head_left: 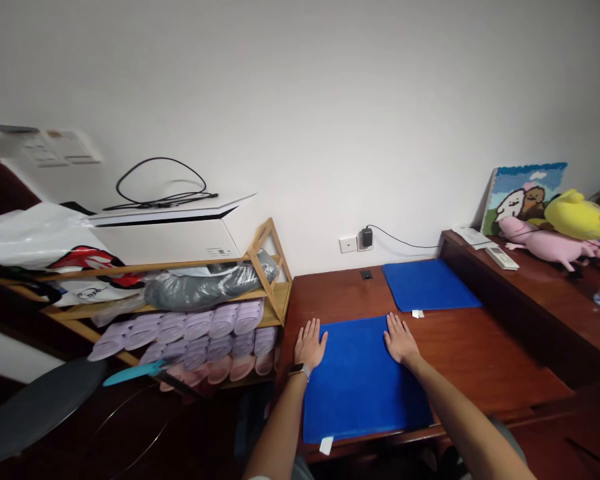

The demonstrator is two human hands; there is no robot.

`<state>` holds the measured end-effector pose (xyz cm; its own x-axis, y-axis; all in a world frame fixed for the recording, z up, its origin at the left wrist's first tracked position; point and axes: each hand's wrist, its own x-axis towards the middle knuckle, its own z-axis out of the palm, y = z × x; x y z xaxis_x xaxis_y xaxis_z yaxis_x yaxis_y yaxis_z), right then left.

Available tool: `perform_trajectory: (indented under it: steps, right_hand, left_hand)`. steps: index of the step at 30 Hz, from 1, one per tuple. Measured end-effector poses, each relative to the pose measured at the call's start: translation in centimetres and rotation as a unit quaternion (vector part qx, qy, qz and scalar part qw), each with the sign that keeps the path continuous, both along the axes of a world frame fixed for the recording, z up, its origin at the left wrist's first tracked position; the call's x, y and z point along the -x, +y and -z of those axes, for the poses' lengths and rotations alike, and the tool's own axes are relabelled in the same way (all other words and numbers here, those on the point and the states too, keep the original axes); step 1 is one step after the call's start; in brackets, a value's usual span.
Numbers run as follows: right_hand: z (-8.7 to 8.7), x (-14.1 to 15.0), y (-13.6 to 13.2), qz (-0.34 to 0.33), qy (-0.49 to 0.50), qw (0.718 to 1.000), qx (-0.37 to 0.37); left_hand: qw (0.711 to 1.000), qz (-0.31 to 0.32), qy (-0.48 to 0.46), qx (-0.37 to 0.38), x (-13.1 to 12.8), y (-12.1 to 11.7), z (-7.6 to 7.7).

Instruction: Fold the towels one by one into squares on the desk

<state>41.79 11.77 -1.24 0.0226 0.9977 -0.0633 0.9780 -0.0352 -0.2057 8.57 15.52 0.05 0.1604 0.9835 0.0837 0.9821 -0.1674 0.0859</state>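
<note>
A flat blue pad [357, 380] lies on the reddish-brown wooden desk [325, 293], with a white tag [326, 445] at its near left corner. My left hand [310, 345] rests flat at the pad's far left corner, partly on the wood, fingers stretched out; a watch is on that wrist. At the far right corner, my right hand [401, 339] lies flat with its fingers extended along the pad's edge. Neither hand holds anything. Farther back on the right is a second blue pad [430, 283], flat on the desk, with white tags on its near edge.
Left of the desk stands a wooden rack [273, 293] with purple and pink slippers [223, 319] and a white box [165, 237] on top. A raised ledge at right bears a remote [502, 258], a pink plush toy [545, 241] and a picture [525, 193]. A black adapter [367, 237] is plugged into the wall.
</note>
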Motion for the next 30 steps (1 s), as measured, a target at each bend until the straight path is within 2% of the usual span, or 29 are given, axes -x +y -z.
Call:
perform_trajectory:
  steps: [5, 8, 10, 13, 17, 19, 21, 24, 30]
  right_hand:
    - [0.2, -0.1, 0.2, 0.003, 0.003, 1.000, -0.004]
    - [-0.5, 0.1, 0.6, 0.006, 0.006, 1.000, 0.006]
    - [-1.3, 0.2, 0.5, 0.005, 0.005, 1.000, 0.026]
    - [-1.7, 0.3, -1.0, 0.001, 0.011, 1.000, 0.000]
    - [0.0, 0.4, -6.2, -0.009, 0.024, 0.996, -0.084]
    - [1.0, 0.7, -8.9, -0.021, 0.025, 0.997, -0.071]
    - [1.3, 0.9, -10.7, -0.026, 0.026, 0.998, -0.047]
    - [0.9, 1.2, -11.6, -0.017, 0.031, 0.999, -0.034]
    - [1.1, 1.1, -11.2, -0.023, 0.046, 0.997, -0.056]
  left_hand:
    - [1.000, 0.005, 0.003, -0.003, 0.0, 0.1, -0.3]
    - [1.000, 0.013, 0.007, -0.006, -0.4, 0.0, -1.4]
    - [0.999, 0.027, 0.003, -0.021, -1.7, -0.7, -2.2]
    - [0.994, 0.075, -0.030, -0.070, -5.6, -3.4, -2.7]
    - [0.979, 0.168, -0.078, -0.079, -12.8, -8.8, -1.1]
    - [0.975, 0.196, -0.090, -0.059, -15.3, -11.0, -0.2]
    - [0.975, 0.198, -0.091, -0.035, -16.0, -12.3, 0.3]
    - [0.982, 0.172, -0.072, -0.012, -13.2, -13.0, 0.5]
    - [0.998, 0.044, -0.025, -0.034, -1.8, -14.5, 0.7]
